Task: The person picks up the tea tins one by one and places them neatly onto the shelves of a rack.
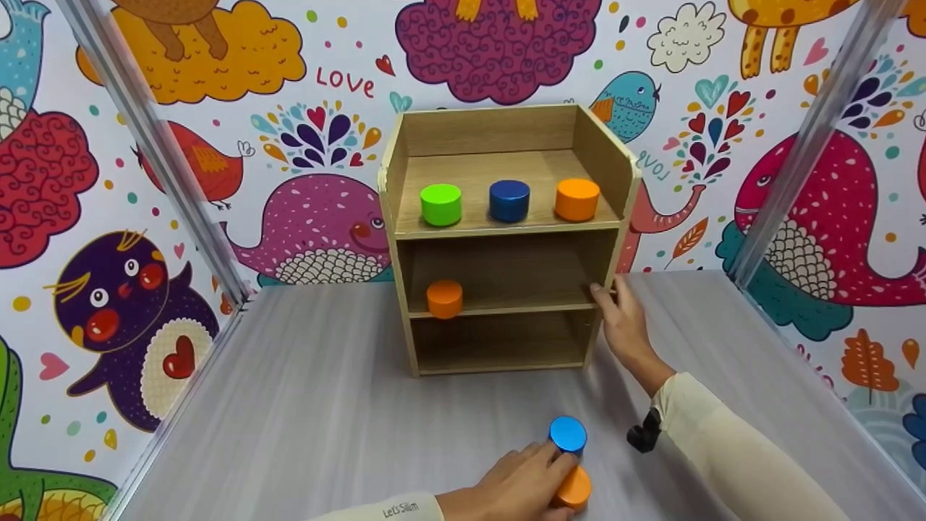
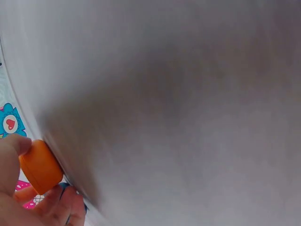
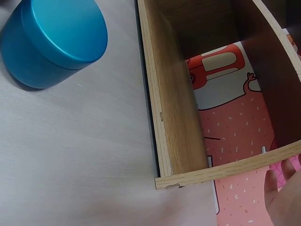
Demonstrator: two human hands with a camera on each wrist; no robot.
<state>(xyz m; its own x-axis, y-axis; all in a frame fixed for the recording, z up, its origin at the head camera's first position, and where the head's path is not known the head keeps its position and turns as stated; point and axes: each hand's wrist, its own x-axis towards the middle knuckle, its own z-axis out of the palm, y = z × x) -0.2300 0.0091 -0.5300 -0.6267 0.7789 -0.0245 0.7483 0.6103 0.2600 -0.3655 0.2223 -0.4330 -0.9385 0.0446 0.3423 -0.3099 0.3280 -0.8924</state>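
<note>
In the head view, my left hand is low at the front, gripping an orange round tin between thumb and fingers. The left wrist view shows this orange tin with the thumb on one side. A light-blue round tin stands just beyond it, close to the fingertips. My right hand holds the right side panel of a small wooden shelf unit, its thumb at the front edge. In the right wrist view, some fingers of the right hand show beside that panel.
On the top shelf stand a green tin, a dark-blue tin and an orange tin. Another orange tin sits at the left of the middle shelf. Cartoon-printed walls enclose the grey tabletop.
</note>
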